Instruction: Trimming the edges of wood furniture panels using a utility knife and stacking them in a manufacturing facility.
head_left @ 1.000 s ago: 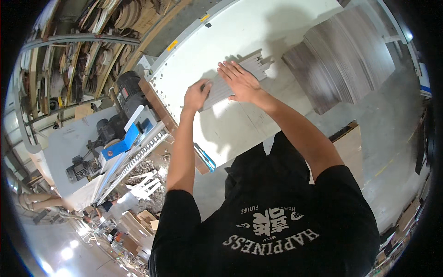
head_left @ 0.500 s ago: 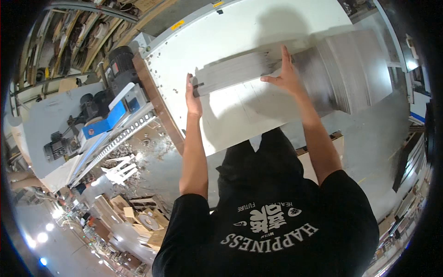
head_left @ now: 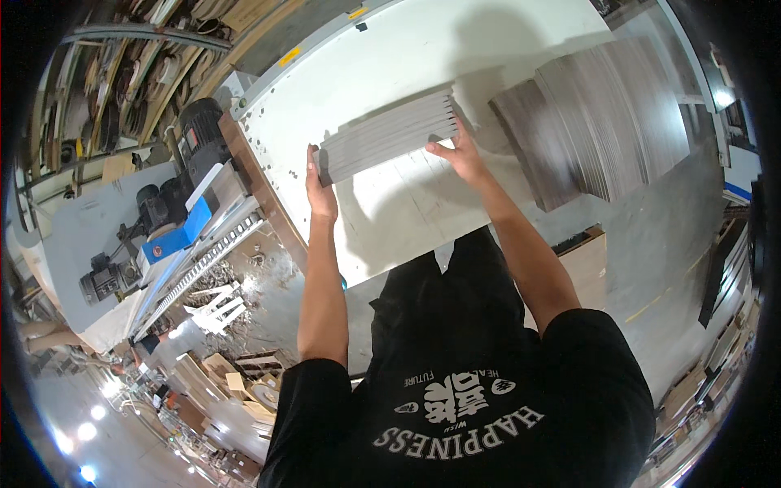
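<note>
A stack of narrow grey wood-grain boards (head_left: 382, 138) sits on the white tabletop (head_left: 407, 220), its layered edges facing up. At its left end, my left hand (head_left: 320, 191) presses with the palm, fingers straight along the end face. My right hand (head_left: 464, 157) grips the opposite end, thumb on the near side and fingers around the far side. Between them the stack is held lengthwise, slightly tilted up to the right. Small gaps show between the boards at the right end.
Right of my right hand lies a fanned pile of wider grey wood-grain panels (head_left: 602, 122). A machine with black motors (head_left: 201, 130) and a blue bracket (head_left: 181, 232) adjoins the table's left side. Dark chips (head_left: 264, 154) dot the tabletop's left edge. Wood offcuts (head_left: 236, 386) lie on the floor behind.
My right hand has moved left and closed onto the right end of the board stack, from which its fingers were spread before. My left hand stays at the left end. The view has shifted slightly.
</note>
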The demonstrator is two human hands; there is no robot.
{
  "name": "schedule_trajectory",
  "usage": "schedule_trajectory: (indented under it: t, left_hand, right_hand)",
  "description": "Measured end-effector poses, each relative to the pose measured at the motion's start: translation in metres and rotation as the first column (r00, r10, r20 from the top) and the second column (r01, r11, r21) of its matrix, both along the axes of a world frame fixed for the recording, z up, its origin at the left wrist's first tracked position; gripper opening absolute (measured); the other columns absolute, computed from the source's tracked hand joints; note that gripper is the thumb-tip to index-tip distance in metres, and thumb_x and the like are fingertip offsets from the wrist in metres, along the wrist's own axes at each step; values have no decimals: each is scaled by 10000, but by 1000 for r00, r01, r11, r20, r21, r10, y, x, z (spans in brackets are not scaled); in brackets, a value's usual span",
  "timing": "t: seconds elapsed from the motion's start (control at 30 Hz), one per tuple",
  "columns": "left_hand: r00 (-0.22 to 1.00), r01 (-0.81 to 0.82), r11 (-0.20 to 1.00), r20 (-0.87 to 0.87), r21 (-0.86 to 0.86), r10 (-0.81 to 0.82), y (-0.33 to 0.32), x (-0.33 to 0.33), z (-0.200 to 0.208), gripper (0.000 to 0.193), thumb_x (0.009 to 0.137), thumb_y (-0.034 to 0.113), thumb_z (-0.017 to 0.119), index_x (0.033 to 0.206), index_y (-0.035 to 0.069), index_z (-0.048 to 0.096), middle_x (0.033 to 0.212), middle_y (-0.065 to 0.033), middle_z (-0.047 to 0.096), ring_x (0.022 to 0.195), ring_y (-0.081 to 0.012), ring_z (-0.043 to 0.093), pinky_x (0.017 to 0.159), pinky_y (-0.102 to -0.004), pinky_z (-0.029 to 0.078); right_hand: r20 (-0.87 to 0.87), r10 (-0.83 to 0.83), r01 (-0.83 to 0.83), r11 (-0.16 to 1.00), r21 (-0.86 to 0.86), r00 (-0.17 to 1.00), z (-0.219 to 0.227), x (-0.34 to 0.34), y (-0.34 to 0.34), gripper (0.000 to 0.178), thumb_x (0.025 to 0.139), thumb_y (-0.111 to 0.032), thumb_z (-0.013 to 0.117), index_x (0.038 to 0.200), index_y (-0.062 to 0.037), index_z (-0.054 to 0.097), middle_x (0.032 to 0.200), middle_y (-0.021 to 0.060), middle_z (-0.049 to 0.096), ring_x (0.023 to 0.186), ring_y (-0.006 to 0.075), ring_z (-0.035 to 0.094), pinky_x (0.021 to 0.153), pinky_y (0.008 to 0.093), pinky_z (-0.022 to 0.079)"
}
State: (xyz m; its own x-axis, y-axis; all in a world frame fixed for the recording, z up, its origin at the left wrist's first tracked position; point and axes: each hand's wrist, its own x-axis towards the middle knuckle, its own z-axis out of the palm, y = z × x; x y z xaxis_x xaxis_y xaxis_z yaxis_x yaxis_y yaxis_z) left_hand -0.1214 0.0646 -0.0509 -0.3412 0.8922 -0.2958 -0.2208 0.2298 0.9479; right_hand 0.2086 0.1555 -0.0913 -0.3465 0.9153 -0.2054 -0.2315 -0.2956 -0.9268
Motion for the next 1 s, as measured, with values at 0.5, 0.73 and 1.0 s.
schedule_trajectory:
  t: [0.5, 0.73, 1.0]
  left_hand:
    - [1000, -19, 1000, 12, 7, 18, 5, 4, 0, 946, 1108, 706, 425, 1740, 23, 260, 1761, -182, 341, 1636, -328, 296, 1354, -480, 200]
    - [999, -33, 999, -17, 40, 34, 5, -1, -1, 931, 1118, 682, 433, 1743, 16, 251, 1761, -181, 340, 1628, -325, 314, 1347, -478, 223]
    - [998, 6, 1000, -55, 22, -5, 7, 4, 1, 926, 1119, 698, 404, 1729, 12, 280, 1728, -174, 378, 1605, -323, 347, 1335, -489, 241]
  right_hand:
    - [170, 116, -145, 974, 171, 979, -24, -1, 7, 1349, 812, -242, 998, 1746, 17, 60, 1800, 213, 219, 1661, 297, 216, 1349, 432, 202]
    - [96, -181, 138, 930, 340, 979, -20, -6, 7, 1007, 808, -197, 998, 1610, -4, 420, 1560, 143, 563, 1461, 256, 495, 1243, 405, 382]
    - [155, 115, -137, 980, 142, 981, -10, -2, 7, 773, 841, -218, 974, 1483, 3, 603, 1424, 135, 683, 1365, 260, 596, 1182, 411, 452]
